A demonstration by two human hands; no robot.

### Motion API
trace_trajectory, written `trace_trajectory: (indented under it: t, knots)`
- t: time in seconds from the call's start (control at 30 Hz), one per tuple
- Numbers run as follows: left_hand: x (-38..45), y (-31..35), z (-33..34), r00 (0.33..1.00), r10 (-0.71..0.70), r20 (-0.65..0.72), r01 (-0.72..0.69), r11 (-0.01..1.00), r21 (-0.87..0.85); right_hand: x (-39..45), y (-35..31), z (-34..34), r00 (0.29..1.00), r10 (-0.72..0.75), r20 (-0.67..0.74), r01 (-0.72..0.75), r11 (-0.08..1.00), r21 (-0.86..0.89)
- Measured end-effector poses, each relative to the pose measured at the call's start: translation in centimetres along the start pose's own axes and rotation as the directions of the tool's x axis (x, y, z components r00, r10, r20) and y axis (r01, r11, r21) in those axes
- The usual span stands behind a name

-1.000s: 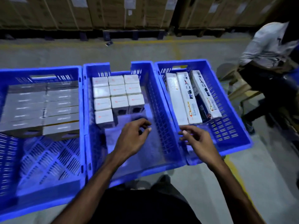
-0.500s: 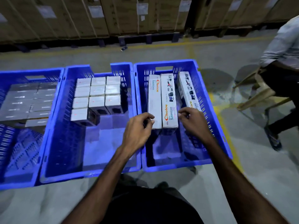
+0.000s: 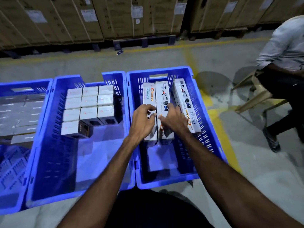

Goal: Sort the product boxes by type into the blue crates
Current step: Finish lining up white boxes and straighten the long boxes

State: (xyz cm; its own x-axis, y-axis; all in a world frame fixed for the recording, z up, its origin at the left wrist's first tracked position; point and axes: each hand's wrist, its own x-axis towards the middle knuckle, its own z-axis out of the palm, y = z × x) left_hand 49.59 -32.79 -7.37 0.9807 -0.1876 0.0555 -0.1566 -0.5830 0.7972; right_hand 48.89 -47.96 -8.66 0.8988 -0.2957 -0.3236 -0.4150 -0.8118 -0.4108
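Three blue crates stand side by side on the floor. The right crate [image 3: 164, 180] holds three long white "Choice Lumino" boxes [image 3: 184, 102] lying lengthwise. The middle crate [image 3: 79, 191] holds several small white cube boxes [image 3: 89, 101] packed at its far end. The left crate [image 3: 9, 206] holds flat grey boxes [image 3: 21, 111]. Both my hands are inside the right crate. My left hand [image 3: 141, 124] rests with loosely bent fingers on the leftmost long box. My right hand [image 3: 176, 120] lies with spread fingers on the middle long box. Neither hand grips a box.
A person sits on a beige plastic chair [image 3: 256, 96] just right of the crates, one foot on the floor near the right crate. Stacked cardboard cartons [image 3: 115, 17] on pallets line the back. A yellow floor line [image 3: 218, 129] runs beside the right crate.
Both hands moved from the near edges of the middle and right crates forward onto the long boxes in the right crate. My view turned right with them.
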Motion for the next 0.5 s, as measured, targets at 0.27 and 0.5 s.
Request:
trace_trajectory:
  t: [0.27,0.5]
  knots:
    - [-0.1,-1.5,0.8,1.000,-0.016,-0.020,0.016,1.000,0.003,0.3,-1.3,2.0,0.992,0.033,-0.120,-0.034,0.999,-0.002]
    - [-0.1,-1.4,2.5,0.988,-0.135,-0.082,0.140,0.988,0.065,1.5,-0.3,1.0,0.993,0.002,-0.116,-0.003,1.000,-0.007]
